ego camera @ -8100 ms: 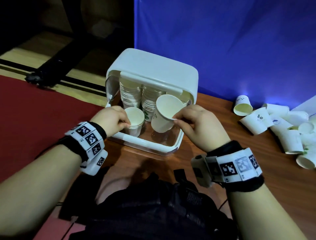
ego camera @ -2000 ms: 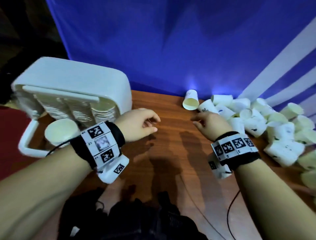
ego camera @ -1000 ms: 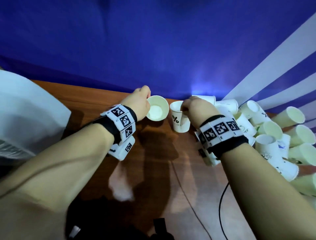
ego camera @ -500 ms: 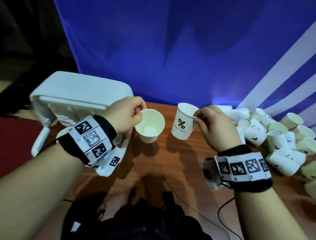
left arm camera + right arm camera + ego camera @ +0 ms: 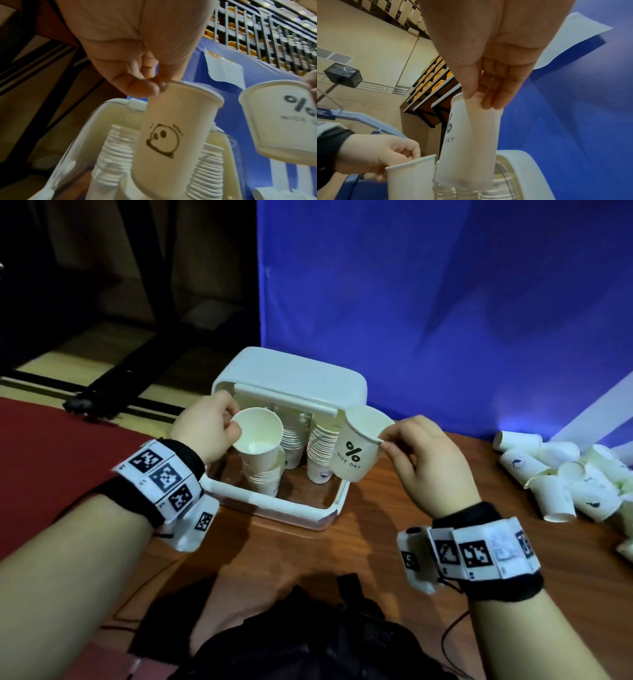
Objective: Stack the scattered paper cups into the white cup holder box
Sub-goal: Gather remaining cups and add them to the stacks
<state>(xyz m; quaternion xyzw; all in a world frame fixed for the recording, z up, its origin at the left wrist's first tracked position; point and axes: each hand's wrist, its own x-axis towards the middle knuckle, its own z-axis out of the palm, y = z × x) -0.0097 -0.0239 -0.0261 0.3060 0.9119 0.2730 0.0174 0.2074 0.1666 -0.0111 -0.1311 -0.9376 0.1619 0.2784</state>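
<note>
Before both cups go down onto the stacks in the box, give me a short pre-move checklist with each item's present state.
1. Left hand grips the face-print cup at its rim: ok.
2. Right hand pinches the NICE DAY cup at its rim: ok.
3. Both cups mouth up, bases toward the stacks: ok.
4. White box open at the front, stacks reachable: ok.
5. Face-print cup lined up over the front short stack: ok, its base sits just above that stack.
6. NICE DAY cup lined up over a stack: not ok, it hangs tilted at the box's right front edge.
</note>
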